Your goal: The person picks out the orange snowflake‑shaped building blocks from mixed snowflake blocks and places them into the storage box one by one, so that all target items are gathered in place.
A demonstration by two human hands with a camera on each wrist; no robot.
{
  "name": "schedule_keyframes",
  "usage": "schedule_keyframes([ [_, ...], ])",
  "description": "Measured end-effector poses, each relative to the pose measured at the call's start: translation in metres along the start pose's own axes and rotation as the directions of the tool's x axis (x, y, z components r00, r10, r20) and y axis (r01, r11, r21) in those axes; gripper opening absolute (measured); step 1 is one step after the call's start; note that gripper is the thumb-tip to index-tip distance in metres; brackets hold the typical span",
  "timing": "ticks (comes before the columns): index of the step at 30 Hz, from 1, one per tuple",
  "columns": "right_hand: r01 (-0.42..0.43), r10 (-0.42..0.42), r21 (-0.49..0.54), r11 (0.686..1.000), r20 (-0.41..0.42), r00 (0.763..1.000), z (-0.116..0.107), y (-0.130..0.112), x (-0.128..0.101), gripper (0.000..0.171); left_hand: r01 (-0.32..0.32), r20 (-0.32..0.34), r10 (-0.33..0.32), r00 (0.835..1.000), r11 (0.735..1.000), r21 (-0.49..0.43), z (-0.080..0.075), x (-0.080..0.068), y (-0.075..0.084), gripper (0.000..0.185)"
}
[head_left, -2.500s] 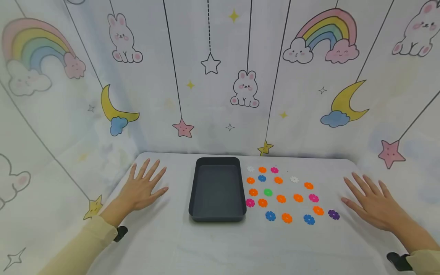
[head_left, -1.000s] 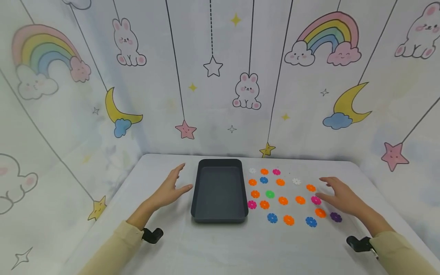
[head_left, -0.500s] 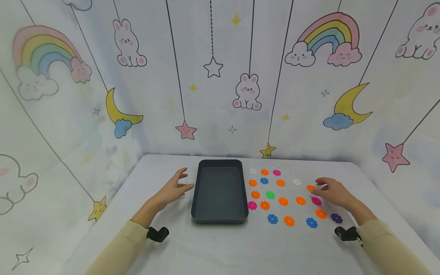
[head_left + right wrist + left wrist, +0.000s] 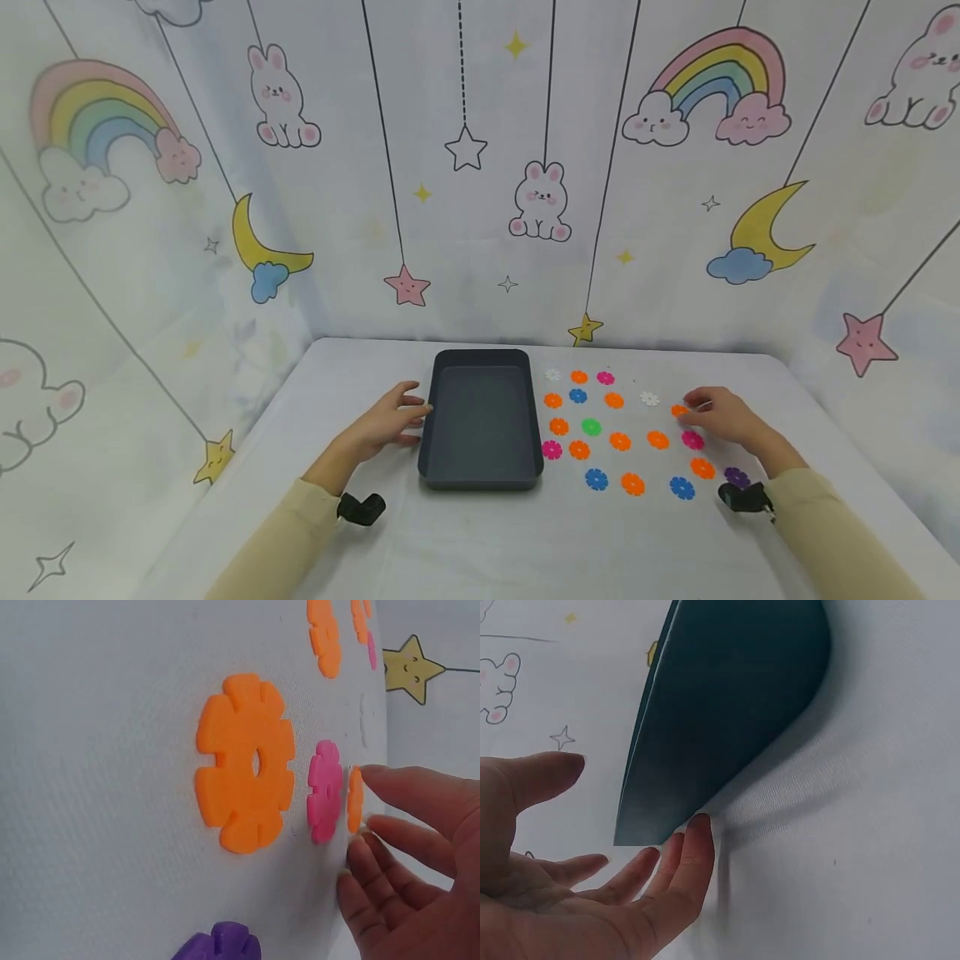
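Grey tray (image 4: 480, 417) has the left hand (image 4: 382, 425) at its left, fingers released; to its right, the right hand (image 4: 720, 414) is at an orange disc (image 4: 355, 801), whether grasping I cannot tell.

From above, the head view is looking forward and down across the counter (image 4: 480, 542); close in, the left wrist view is facing the left side of the tray (image 4: 482, 425), the right wrist view is peering low across discs (image 4: 231, 765), each sharing these with the head view.
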State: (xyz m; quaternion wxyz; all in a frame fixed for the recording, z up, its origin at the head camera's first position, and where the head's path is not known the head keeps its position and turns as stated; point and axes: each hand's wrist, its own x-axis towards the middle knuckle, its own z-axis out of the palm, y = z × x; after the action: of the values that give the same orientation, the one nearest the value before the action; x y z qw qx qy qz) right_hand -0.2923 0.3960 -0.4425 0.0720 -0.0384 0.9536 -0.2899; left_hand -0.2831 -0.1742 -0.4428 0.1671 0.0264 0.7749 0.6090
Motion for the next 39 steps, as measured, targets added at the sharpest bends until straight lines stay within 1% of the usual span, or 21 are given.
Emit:
schedule_keyframes([
  [2, -0.011, 0.010, 0.014, 1.000, 0.007, 1.000, 0.000, 0.002, 0.001, 0.053, 0.021, -0.007, -0.021, 1.000, 1.000, -0.019, 0.002, 0.000, 0.000, 0.070],
  [6, -0.017, 0.017, 0.025, 1.000, 0.011, 1.000, 0.001, 0.005, 0.003, 0.050, 0.045, -0.011, -0.045, 0.999, 0.999, -0.020, 0.005, 0.000, 0.000, 0.066],
  [9, -0.022, 0.022, 0.020, 1.000, 0.012, 1.000, 0.000, 0.003, 0.003, 0.046, 0.051, -0.016, -0.051, 0.999, 0.999, -0.009, 0.007, 0.000, 0.000, 0.063],
  [15, -0.030, 0.030, 0.011, 0.999, 0.004, 1.000, -0.002, 0.002, 0.003, 0.043, 0.061, -0.021, -0.061, 0.998, 0.998, -0.022, 0.008, 0.004, 0.000, 0.060],
  [21, -0.025, 0.025, 0.006, 1.000, -0.024, 0.999, -0.001, 0.007, 0.005, 0.043, 0.066, -0.002, -0.066, 0.998, 0.997, -0.026, 0.007, 0.005, 0.000, 0.058],
  [24, -0.001, 0.001, -0.001, 1.000, -0.037, 0.999, -0.003, 0.006, 0.003, 0.040, 0.067, 0.011, -0.066, 0.998, 0.998, -0.021, 0.007, 0.006, -0.001, 0.057],
  [27, 0.016, -0.016, 0.006, 1.000, -0.047, 0.999, -0.004, 0.002, -0.001, 0.034, 0.062, 0.024, -0.061, 0.998, 0.998, -0.012, 0.006, 0.007, -0.003, 0.056],
  [32, 0.035, -0.033, 0.026, 0.999, -0.050, 0.998, -0.005, -0.001, -0.009, 0.026, 0.064, 0.025, -0.064, 0.998, 0.998, -0.015, 0.006, 0.007, -0.005, 0.056],
  [34, 0.046, -0.045, 0.031, 0.998, -0.052, 0.998, -0.006, -0.002, -0.012, 0.026, 0.070, 0.024, -0.070, 0.997, 0.997, -0.022, 0.005, 0.008, -0.005, 0.056],
  [39, 0.065, -0.062, 0.051, 0.997, -0.058, 0.996, -0.007, -0.007, -0.019, 0.030, 0.062, 0.041, -0.062, 0.997, 0.998, -0.008, 0.004, 0.009, -0.005, 0.057],
])
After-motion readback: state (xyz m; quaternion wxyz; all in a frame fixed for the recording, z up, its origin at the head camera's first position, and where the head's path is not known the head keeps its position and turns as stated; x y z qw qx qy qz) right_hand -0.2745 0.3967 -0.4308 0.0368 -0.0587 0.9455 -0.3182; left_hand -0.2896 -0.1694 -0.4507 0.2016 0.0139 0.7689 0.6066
